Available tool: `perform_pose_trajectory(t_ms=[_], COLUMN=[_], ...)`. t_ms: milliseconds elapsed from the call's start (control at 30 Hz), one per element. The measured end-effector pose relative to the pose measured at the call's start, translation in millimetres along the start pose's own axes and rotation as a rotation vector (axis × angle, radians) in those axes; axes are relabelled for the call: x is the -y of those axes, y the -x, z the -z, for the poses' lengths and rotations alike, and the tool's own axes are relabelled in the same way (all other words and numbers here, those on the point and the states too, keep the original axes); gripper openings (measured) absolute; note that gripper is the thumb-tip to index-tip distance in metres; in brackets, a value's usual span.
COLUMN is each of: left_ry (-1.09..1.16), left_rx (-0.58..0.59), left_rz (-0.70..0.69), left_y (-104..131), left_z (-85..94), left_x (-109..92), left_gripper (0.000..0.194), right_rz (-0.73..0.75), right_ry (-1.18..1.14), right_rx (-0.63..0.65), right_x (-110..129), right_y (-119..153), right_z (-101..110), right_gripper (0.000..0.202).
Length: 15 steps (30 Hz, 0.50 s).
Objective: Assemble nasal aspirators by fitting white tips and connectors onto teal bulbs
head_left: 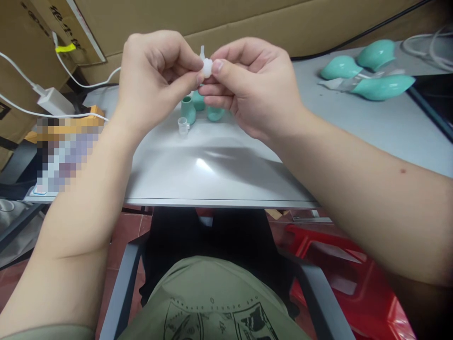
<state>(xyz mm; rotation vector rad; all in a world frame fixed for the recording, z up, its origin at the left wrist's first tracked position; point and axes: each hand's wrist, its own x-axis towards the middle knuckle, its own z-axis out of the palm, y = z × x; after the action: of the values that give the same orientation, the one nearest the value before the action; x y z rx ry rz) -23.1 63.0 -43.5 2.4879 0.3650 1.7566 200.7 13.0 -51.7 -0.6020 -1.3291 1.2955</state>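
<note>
So the white piece (207,69) is right between the two hands, up in the air over the surface (159,177), and neither side really wins on distance since both are touching it. Left hand (150,78) has thumb and index pinching it from the left, right hand (256,87) has its thumb on the right side with curled fingers behind. Fingertips basically meet around it. Long axis is the tricky bit: the body's a stubby blob, but a thin translucent stem (202,51) pokes up beside the left fingertips, pretty much upright with a tiny lean. It looks like part of the same piece, though fingers cover the join so I can't swear to it. If so, I'd say the axis runs roughly up and down, crosswise to the line between the hands, with the left closer to the stem. Below the hands in view there's a little bunch of teal bottles (188,112), partly hidden by the right hand, and a small clear cup (183,125) upright just beside them, nearer the wearer. Teal shells (384,88) lie well off to the right, nowhere near either hand.
</note>
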Motion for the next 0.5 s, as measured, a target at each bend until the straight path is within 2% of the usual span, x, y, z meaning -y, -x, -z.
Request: perform_pose_trajectory(t_ms=[100,200,367,433,500], left_ry=[-0.012,-0.014,0.000,-0.043,-0.098], left_rx=[0.024,-0.008,-0.091,-0.038,0.081], left_rz=[0.007,0.009,-0.031,0.028,0.130], left_y=[1,2,0,-2,-4], left_z=[1.0,-3.3,-9.3,-3.2,7.2], left_x=[2,0,-3,-9,-18], left_gripper=[0.025,0.022,0.028,0.022,0.019], right_rz=[0.001,-0.015,-0.070,-0.077,-0.065], right_ry=[-0.005,-0.028,-0.125,-0.139,-0.160], right_rx=[0.039,0.029,-0.014,-0.011,-0.009], right_x=[-4,-4,2,4,5], right_y=[-2,-1,4,5,6], right_z=[2,-1,-11,-12,-13], right_gripper=[0.031,0.027,0.022,0.023,0.021])
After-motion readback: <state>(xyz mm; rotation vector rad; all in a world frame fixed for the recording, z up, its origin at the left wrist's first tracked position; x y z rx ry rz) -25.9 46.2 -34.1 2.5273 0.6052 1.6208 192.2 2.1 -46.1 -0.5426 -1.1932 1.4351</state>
